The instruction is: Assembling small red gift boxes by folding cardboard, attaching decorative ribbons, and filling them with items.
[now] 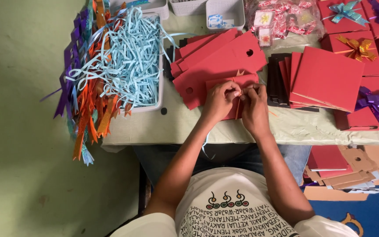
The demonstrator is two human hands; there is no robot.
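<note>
My left hand point(218, 102) and my right hand point(254, 107) meet over a small folded red card piece point(242, 81) on the low table point(176, 127). Both hands pinch a thin orange ribbon point(239, 94) against that red piece, fingertips almost touching. The piece lies at the front of a fanned pile of flat red cardboard sheets with punched holes point(220, 57). Most of the ribbon is hidden under my fingers.
A white tray of pale blue paper shreds point(132, 61) stands at the left, with purple and orange ribbons point(84, 87) hanging over the table edge. Red folded boxes point(325, 77) and finished boxes with bows point(365, 48) fill the right. Small white baskets point(224, 13) line the back.
</note>
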